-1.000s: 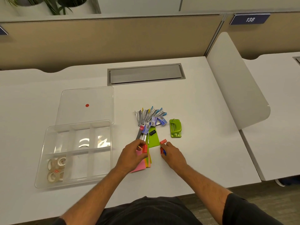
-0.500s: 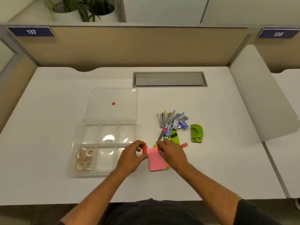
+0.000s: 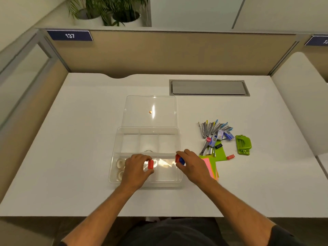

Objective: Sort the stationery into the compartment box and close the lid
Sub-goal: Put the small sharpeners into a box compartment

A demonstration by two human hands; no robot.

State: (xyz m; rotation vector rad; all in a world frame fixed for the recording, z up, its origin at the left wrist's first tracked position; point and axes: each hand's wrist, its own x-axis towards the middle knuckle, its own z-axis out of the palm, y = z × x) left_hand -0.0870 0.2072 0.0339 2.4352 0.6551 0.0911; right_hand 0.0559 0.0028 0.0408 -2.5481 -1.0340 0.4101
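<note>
Your left hand point(image 3: 136, 166) pinched a red eraser point(image 3: 150, 164) over the box point(image 3: 113, 172); your right hand point(image 3: 191, 164) gripped red and blue erasers point(image 3: 179, 159) at its rim.

There is only the head view, worn by the person seated at the white desk point(image 3: 88, 139). It looks steeply down and forward, close over the forearms, taking in the whole desktop out to the beige partition point(image 3: 168, 54) behind it.
</note>
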